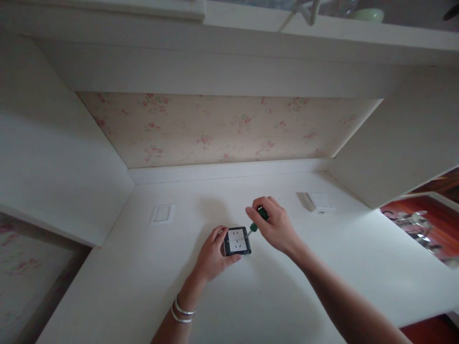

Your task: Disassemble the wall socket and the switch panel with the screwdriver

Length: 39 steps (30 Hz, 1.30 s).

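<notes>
A wall socket (237, 240) with a white middle and a dark frame is on the white surface, near the centre of the head view. My left hand (212, 254) grips it by its left side, fingers at the top edge and thumb along the bottom edge. My right hand (274, 221) is wrapped round the green handle of a screwdriver (254, 226). The screwdriver slants down to the left, its tip at the right side of the socket's frame. Whether the tip sits in a screw is too small to tell.
A white square frame (163, 213) lies left of my hands; a white square box-like piece (320, 201) is to the right. White panels stand at both sides, with flowered wallpaper (229, 129) behind. Overhead, a shelf (229, 40) holds a pale green bowl (369, 15). Shiny metal items (412, 224) appear far right.
</notes>
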Each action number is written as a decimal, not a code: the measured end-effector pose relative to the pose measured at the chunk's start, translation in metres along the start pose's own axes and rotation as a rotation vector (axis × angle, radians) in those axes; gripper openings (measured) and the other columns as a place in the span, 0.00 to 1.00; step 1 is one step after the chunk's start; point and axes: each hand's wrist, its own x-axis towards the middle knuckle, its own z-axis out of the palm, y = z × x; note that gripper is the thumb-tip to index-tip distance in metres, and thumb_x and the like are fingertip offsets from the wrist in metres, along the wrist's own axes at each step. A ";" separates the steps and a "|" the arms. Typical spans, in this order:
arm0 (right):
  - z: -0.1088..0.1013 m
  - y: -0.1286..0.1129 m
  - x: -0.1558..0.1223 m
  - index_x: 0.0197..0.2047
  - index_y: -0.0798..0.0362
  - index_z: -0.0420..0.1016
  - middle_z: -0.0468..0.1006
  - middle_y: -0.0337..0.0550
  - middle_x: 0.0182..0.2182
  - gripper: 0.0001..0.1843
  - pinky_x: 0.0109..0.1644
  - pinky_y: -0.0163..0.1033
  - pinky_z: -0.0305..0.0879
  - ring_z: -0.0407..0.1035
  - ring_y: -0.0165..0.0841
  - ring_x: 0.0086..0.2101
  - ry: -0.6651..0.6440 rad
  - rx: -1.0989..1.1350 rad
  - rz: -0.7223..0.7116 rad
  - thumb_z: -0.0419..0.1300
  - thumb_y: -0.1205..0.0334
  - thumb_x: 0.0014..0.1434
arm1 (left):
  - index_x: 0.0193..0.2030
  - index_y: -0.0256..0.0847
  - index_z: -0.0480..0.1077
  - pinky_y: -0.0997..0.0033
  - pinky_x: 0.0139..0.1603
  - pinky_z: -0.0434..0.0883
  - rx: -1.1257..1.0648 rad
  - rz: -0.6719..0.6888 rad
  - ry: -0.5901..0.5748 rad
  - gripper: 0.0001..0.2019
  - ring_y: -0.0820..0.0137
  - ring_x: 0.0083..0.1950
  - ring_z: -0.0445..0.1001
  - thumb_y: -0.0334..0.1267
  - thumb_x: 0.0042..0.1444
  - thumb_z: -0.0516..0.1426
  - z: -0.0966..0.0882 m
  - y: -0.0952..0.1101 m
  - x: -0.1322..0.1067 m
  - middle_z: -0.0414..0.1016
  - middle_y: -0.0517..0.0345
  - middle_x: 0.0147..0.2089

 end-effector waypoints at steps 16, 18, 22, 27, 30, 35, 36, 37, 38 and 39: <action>0.017 0.008 0.011 0.20 0.54 0.64 0.67 0.35 0.17 0.21 0.24 0.34 0.54 0.58 0.27 0.20 -0.352 0.724 0.192 0.57 0.50 0.58 | 0.61 0.45 0.58 0.56 0.62 0.62 -0.017 0.016 -0.017 0.37 0.56 0.62 0.60 0.44 0.44 0.65 -0.003 0.003 0.004 0.59 0.51 0.62; 0.019 0.001 0.013 0.23 0.53 0.66 0.69 0.37 0.21 0.19 0.28 0.33 0.57 0.62 0.28 0.24 -0.104 0.578 0.193 0.56 0.50 0.59 | 0.61 0.45 0.58 0.57 0.62 0.62 -0.012 0.019 -0.006 0.37 0.57 0.62 0.61 0.44 0.44 0.65 -0.003 0.004 0.003 0.59 0.52 0.62; 0.028 -0.008 0.003 0.29 0.52 0.66 0.68 0.36 0.23 0.15 0.29 0.34 0.58 0.61 0.28 0.25 0.328 0.479 0.270 0.55 0.50 0.60 | 0.61 0.45 0.58 0.59 0.62 0.62 -0.014 0.024 0.001 0.37 0.58 0.62 0.61 0.45 0.44 0.65 -0.004 0.006 0.003 0.60 0.53 0.61; 0.035 -0.005 -0.005 0.22 0.51 0.60 0.63 0.35 0.18 0.21 0.27 0.35 0.56 0.58 0.28 0.22 0.411 0.558 0.285 0.52 0.48 0.62 | 0.62 0.46 0.58 0.61 0.62 0.62 -0.018 0.022 -0.001 0.38 0.59 0.62 0.61 0.45 0.44 0.65 -0.005 0.007 0.003 0.59 0.54 0.61; 0.037 0.001 0.001 0.19 0.51 0.58 0.61 0.33 0.16 0.23 0.24 0.35 0.54 0.56 0.27 0.20 0.419 0.661 0.281 0.53 0.49 0.61 | 0.62 0.45 0.58 0.61 0.62 0.63 -0.019 0.023 -0.010 0.38 0.59 0.62 0.61 0.45 0.44 0.65 -0.005 0.006 0.003 0.59 0.53 0.62; 0.036 0.013 0.010 0.18 0.52 0.59 0.59 0.32 0.13 0.22 0.21 0.34 0.51 0.55 0.25 0.17 0.366 0.809 0.253 0.59 0.53 0.58 | 0.62 0.44 0.57 0.58 0.63 0.62 -0.002 0.018 -0.022 0.38 0.58 0.62 0.60 0.46 0.44 0.65 -0.004 0.003 0.003 0.58 0.51 0.63; 0.035 0.015 0.010 0.18 0.52 0.59 0.59 0.31 0.13 0.22 0.21 0.33 0.50 0.54 0.25 0.17 0.342 0.838 0.250 0.59 0.54 0.58 | 0.62 0.44 0.57 0.58 0.63 0.62 -0.002 0.015 -0.024 0.38 0.57 0.62 0.60 0.46 0.44 0.65 -0.004 0.003 0.003 0.58 0.51 0.63; 0.034 0.017 0.010 0.17 0.52 0.59 0.58 0.31 0.13 0.22 0.20 0.33 0.50 0.54 0.24 0.16 0.311 0.866 0.248 0.60 0.54 0.57 | 0.62 0.43 0.57 0.58 0.63 0.62 -0.004 0.013 -0.027 0.39 0.57 0.62 0.60 0.46 0.44 0.65 -0.004 0.002 0.003 0.58 0.51 0.63; 0.032 0.019 0.009 0.17 0.52 0.59 0.58 0.31 0.12 0.22 0.19 0.33 0.49 0.53 0.24 0.16 0.270 0.894 0.246 0.60 0.54 0.57 | 0.62 0.43 0.57 0.58 0.63 0.62 -0.007 0.012 -0.031 0.39 0.57 0.62 0.60 0.46 0.44 0.65 -0.005 0.002 0.003 0.58 0.51 0.63; 0.030 0.020 0.009 0.17 0.52 0.59 0.58 0.31 0.12 0.22 0.19 0.33 0.48 0.53 0.24 0.15 0.219 0.925 0.242 0.60 0.55 0.57 | 0.62 0.43 0.57 0.58 0.63 0.61 -0.011 0.011 -0.036 0.39 0.57 0.63 0.60 0.46 0.44 0.65 -0.005 0.003 0.003 0.58 0.51 0.63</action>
